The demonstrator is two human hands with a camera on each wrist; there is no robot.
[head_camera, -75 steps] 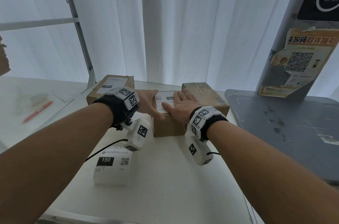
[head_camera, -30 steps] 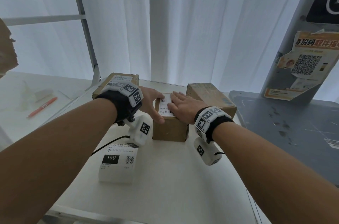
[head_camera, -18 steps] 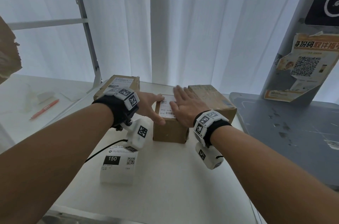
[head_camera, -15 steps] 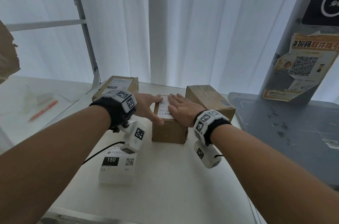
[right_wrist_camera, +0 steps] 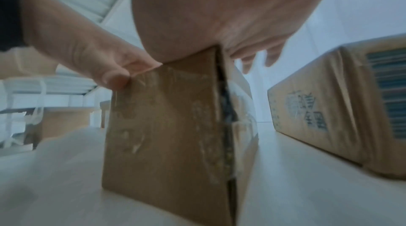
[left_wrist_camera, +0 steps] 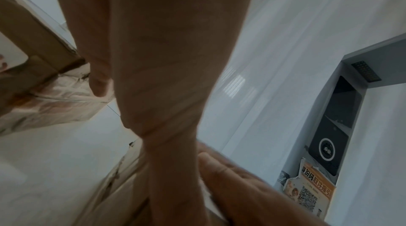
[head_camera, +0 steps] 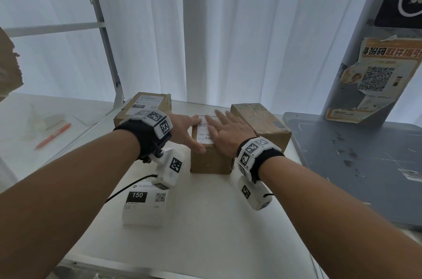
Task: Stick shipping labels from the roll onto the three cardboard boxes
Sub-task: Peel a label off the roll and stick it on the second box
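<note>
Three cardboard boxes stand in a row on the white table. The left box carries a white label. On the middle box lies a white label, and my right hand presses flat on it with straight, spread fingers. My left hand rests against this box's left top edge, its thumb on the near corner. The right box shows a bare brown top. The label roll lies near me, under my left wrist. From the right wrist, my palm covers the middle box.
A grey platform with a post and an orange poster borders the table on the right. A red pen lies on the left surface beside a metal rack upright. White curtains hang behind the boxes.
My right hand has slid back and forth over the middle box's label, its fingers now reaching the far edge. My left hand has stayed at the box's left edge.
</note>
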